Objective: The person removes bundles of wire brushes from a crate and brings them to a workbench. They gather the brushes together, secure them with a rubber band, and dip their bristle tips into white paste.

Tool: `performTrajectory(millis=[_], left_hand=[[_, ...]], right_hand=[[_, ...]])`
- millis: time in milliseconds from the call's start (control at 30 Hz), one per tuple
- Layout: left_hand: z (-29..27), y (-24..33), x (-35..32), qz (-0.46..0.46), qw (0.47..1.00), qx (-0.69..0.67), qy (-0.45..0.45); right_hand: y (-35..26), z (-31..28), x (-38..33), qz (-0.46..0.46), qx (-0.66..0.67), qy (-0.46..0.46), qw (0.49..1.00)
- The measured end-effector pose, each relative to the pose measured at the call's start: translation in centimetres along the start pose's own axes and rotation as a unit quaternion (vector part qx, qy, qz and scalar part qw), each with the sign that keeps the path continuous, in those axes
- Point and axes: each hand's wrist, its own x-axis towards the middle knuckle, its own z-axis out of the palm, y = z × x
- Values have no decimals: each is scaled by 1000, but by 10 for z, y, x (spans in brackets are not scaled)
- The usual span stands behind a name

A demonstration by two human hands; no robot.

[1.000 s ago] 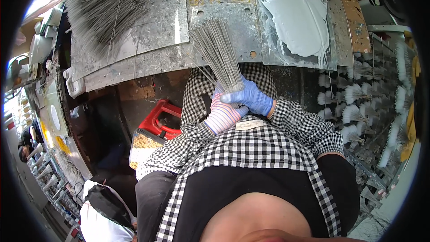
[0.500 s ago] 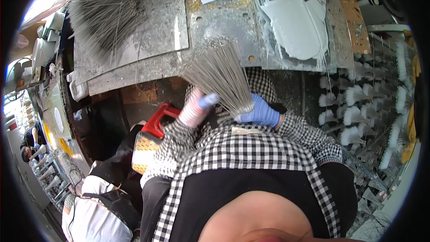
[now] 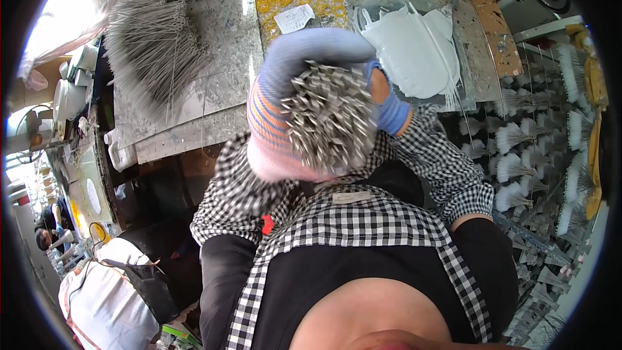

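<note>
Both gloved hands, left hand (image 3: 275,136) and right hand (image 3: 382,100), clamp one bundle of thin metal rods (image 3: 330,120), raised near chest, above workbench edge (image 3: 181,139). Rod ends face camera, grey, blurred. Open bench surface beyond; loose rod pile (image 3: 152,52) far left.

Two gloved hands raised: left hand (image 3: 275,136), right hand (image 3: 382,100). One bundle of thin metal rods (image 3: 327,116) held between them, rods too many to count. One loose heap of same rods (image 3: 152,52) on desk (image 3: 227,100). One white sheet (image 3: 411,45). One paper slip (image 3: 293,18). Many white tufts (image 3: 518,155) on rack, uncounted
</note>
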Motion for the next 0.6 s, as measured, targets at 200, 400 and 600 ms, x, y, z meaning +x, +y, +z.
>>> performTrajectory(millis=[200, 400, 600], left_hand=[[-20, -58, -5, -58, 954, 285, 76], [-17, -35, -1, -183, 958, 192, 107], [-33, -77, -6, -207, 948, 233, 65]], right_hand=[[18, 67, 3, 136, 190, 167, 958], [38, 66, -5, 151, 92, 60, 982], [74, -27, 30, 17, -147, -51, 988]])
